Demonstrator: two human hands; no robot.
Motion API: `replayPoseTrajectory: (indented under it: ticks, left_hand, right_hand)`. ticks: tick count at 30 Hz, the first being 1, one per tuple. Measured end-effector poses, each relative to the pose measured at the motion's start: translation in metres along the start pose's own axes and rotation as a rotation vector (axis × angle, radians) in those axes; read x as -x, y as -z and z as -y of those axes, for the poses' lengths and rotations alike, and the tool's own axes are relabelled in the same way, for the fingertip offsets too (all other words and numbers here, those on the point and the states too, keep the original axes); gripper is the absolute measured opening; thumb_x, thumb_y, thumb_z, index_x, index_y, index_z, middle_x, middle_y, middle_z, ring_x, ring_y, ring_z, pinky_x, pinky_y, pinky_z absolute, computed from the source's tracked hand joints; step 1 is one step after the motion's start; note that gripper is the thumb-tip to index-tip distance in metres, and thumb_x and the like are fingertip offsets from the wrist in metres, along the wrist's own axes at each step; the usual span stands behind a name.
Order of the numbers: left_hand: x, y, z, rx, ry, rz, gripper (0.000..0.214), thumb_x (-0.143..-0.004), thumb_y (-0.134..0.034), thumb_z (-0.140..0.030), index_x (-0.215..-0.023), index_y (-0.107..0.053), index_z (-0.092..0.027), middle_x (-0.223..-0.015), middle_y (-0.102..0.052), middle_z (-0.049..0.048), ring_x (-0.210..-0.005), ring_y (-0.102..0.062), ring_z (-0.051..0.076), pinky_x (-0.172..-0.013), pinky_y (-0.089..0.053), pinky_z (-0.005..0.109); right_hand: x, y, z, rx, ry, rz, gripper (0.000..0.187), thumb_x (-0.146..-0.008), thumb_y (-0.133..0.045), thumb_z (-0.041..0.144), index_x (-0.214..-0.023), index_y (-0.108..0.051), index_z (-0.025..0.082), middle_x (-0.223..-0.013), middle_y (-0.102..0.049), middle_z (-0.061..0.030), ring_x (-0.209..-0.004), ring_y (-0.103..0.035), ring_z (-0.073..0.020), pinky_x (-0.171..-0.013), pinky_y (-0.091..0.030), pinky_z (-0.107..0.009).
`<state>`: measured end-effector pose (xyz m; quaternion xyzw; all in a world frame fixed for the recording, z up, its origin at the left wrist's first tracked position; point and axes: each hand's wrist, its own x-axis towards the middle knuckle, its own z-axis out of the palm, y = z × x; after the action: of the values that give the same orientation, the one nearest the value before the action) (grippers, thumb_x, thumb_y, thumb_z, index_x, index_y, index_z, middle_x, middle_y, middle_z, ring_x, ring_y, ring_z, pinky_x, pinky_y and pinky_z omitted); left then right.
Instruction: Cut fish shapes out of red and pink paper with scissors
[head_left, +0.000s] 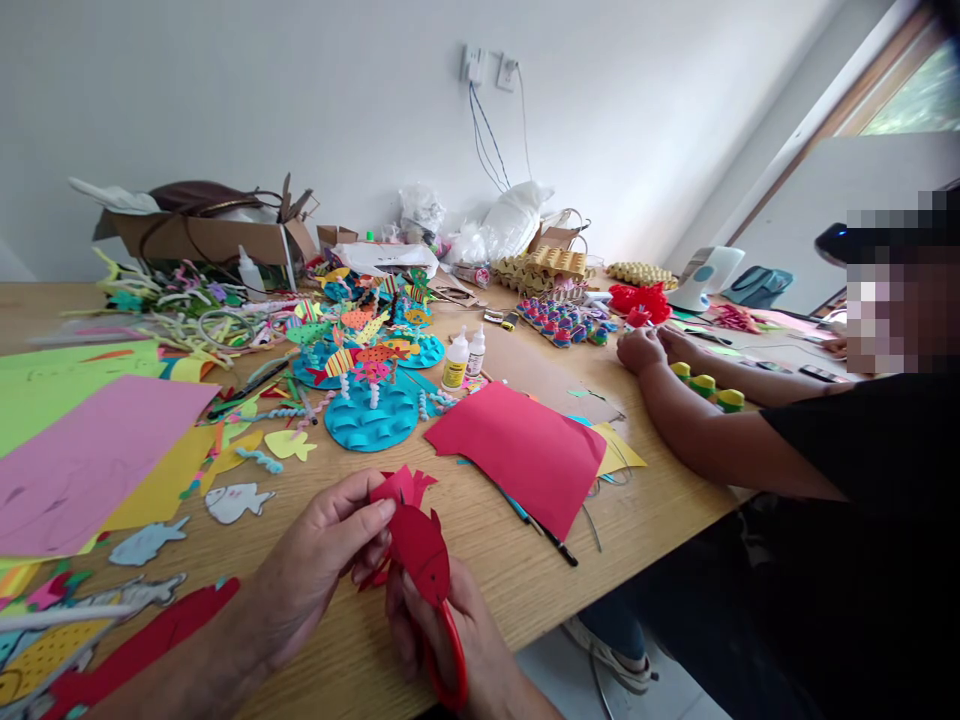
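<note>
My left hand (319, 555) pinches a red paper fish (421, 552) between thumb and fingers. The fish has an eye and a gill line drawn on it, and red paper sticks out around its tail end. Close below, my right hand (476, 640) is closed round red-handled scissors (453, 655); the blades are hidden behind the paper and fingers. A large red sheet (525, 450) lies just beyond my hands. To the left are a white paper fish (238, 502), a blue-grey paper fish (148, 542) and a larger red cut-out (150, 640).
Blue paper discs (371, 425) carry colourful fish on fuzzy stems. Two glue bottles (455, 362) stand behind the red sheet. Pink paper (112, 460) overlaps other coloured sheets at left. Egg trays (544, 268) sit by the wall. A co-worker's arm (697, 425) rests on the table at right.
</note>
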<state>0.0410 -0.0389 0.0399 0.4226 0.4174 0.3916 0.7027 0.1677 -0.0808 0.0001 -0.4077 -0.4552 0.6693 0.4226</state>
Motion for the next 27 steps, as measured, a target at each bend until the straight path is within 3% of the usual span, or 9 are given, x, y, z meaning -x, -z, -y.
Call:
replayPoseTrajectory:
  ticks: [11, 18, 27]
  left_hand:
    - [-0.001, -0.003, 0.001, 0.035, -0.007, -0.009, 0.017, -0.07, -0.067, -0.031, -0.066, -0.057, -0.018, -0.052, -0.052, -0.0059, -0.047, -0.04, 0.007, -0.042, -0.032, 0.017]
    - [-0.001, -0.003, 0.002, 0.052, 0.006, -0.005, 0.016, -0.071, -0.068, -0.03, -0.068, -0.058, -0.018, -0.053, -0.054, -0.0058, -0.047, -0.04, 0.006, -0.043, -0.031, 0.017]
    - [-0.001, -0.003, 0.003, 0.059, -0.009, 0.024, 0.016, -0.071, -0.067, -0.032, -0.07, -0.059, -0.018, -0.054, -0.054, -0.0057, -0.047, -0.04, 0.007, -0.043, -0.031, 0.017]
  right_hand:
    - [0.0, 0.0, 0.004, 0.05, 0.072, -0.009, 0.062, -0.067, -0.04, 0.079, -0.06, -0.046, 0.017, -0.042, -0.036, 0.0061, -0.034, -0.03, -0.0055, -0.033, -0.025, -0.018]
    - [-0.002, 0.006, -0.013, 0.035, 0.156, 0.003, 0.053, -0.079, -0.044, 0.065, -0.075, -0.06, 0.014, -0.05, -0.037, 0.0053, -0.038, -0.028, -0.005, -0.035, -0.024, -0.017]
    - [0.0, 0.003, -0.004, 0.112, 0.137, -0.034, 0.058, -0.077, -0.042, 0.069, -0.08, -0.063, 0.014, -0.047, -0.038, 0.0051, -0.038, -0.027, -0.0066, -0.037, -0.026, -0.02]
